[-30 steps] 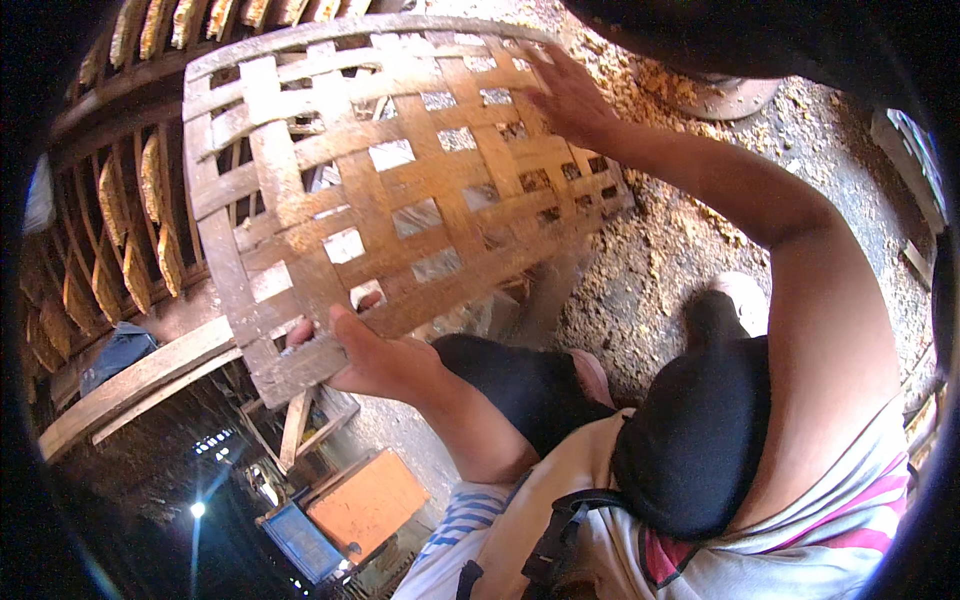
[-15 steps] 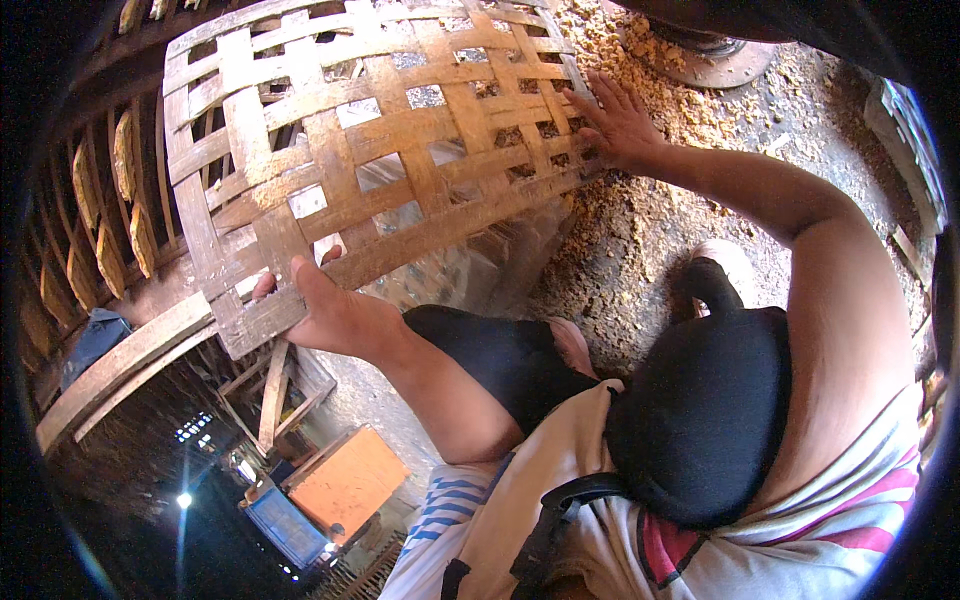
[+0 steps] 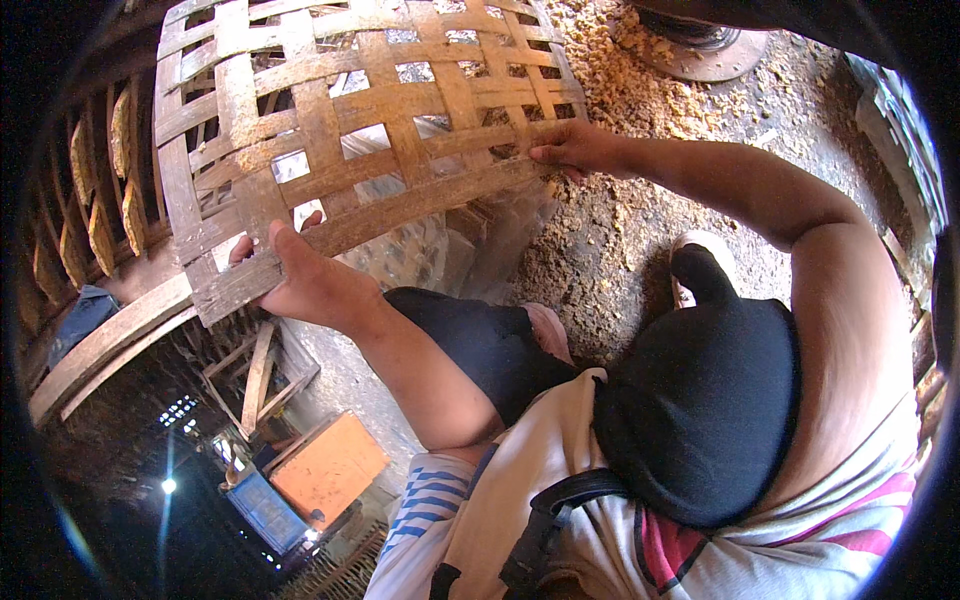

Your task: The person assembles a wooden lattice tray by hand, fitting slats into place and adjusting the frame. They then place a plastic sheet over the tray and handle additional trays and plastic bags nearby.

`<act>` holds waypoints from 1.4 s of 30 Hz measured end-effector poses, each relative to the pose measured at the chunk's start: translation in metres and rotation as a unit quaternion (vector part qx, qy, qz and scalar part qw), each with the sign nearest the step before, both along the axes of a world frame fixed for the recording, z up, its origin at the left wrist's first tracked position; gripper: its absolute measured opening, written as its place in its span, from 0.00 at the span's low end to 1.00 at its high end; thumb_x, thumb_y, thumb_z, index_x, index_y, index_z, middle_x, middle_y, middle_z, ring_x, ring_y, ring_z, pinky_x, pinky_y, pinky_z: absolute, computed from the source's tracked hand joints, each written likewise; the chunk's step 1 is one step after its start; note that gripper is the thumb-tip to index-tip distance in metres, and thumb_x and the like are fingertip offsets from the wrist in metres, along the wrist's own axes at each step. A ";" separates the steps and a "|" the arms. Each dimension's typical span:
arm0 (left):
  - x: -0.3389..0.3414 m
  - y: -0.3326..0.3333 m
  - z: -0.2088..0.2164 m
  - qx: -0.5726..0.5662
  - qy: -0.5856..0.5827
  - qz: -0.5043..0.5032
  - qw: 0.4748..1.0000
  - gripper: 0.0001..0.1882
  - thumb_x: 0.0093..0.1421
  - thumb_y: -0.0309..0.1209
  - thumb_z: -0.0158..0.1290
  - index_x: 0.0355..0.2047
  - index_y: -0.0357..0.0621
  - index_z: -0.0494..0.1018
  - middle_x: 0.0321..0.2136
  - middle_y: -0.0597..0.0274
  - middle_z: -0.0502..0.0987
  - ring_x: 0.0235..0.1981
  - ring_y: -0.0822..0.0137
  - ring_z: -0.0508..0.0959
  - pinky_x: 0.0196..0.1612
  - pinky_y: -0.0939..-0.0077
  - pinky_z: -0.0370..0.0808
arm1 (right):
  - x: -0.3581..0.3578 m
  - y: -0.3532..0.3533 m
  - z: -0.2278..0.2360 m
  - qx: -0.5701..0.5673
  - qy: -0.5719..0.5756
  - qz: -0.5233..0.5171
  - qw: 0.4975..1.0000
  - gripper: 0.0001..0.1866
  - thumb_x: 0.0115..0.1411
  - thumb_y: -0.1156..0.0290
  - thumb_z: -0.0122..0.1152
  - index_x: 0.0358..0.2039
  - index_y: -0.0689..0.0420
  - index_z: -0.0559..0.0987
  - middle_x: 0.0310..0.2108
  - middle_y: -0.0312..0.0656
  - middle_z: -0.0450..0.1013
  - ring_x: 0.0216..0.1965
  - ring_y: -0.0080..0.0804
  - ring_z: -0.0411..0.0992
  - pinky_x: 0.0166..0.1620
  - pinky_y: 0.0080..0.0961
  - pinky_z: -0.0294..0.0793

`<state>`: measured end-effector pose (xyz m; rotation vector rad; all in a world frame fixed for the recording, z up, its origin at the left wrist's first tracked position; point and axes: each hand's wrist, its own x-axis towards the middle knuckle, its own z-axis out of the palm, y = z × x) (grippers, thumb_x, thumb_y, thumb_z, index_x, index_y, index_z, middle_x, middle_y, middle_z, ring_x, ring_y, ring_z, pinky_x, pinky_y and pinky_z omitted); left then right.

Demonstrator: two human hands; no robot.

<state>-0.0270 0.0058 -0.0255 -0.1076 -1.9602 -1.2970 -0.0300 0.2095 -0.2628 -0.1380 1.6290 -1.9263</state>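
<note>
Currently, tray (image 3: 400,209) held up before the knees (image 3: 700,410); left hand (image 3: 312,288) closed round its near-left corner, right hand (image 3: 580,149) pinching the near edge farther right. Judgement: hold both grips firm and level, lest the thin strips (image 3: 237,75) flex.

Rough grey floor (image 3: 812,95): yellowish crumbs (image 3: 606,88) scattered across it, lying denser beside round flat disc (image 3: 722,66).

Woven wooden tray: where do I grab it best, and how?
Probably hold the woven wooden tray by its near edge, coming from the near side, left hand and right hand spread wide, pinching top and bottom. That edge is a long, thin strip; gaps beside it help gripping; and the tray looks broad.
</note>
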 end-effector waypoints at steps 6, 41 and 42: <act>0.000 -0.001 0.000 0.006 0.006 -0.031 0.999 0.20 0.57 0.25 0.54 0.47 0.40 0.61 0.46 0.51 0.68 0.41 0.66 0.75 0.33 0.73 0.79 | 0.010 -0.005 0.005 -0.113 -0.124 -0.091 0.982 0.13 0.64 0.58 0.57 0.34 0.56 0.79 0.17 0.30 0.70 0.17 0.17 0.63 0.21 0.16 0.59; 0.008 -0.014 0.009 0.099 -0.091 -0.085 0.987 0.17 0.61 0.19 0.49 0.49 0.41 0.61 0.39 0.50 0.75 0.36 0.64 0.78 0.39 0.69 0.78 | -0.011 -0.007 -0.014 0.149 0.052 -0.008 0.987 0.17 0.62 0.56 0.58 0.36 0.57 0.82 0.22 0.35 0.77 0.26 0.22 0.72 0.37 0.27 0.71; 0.006 -0.015 0.008 0.093 -0.086 -0.083 0.988 0.17 0.61 0.20 0.49 0.49 0.41 0.61 0.39 0.50 0.75 0.36 0.64 0.78 0.39 0.69 0.78 | -0.009 -0.005 -0.017 0.096 0.039 -0.025 0.994 0.17 0.63 0.56 0.58 0.35 0.58 0.82 0.22 0.35 0.76 0.25 0.22 0.72 0.37 0.27 0.71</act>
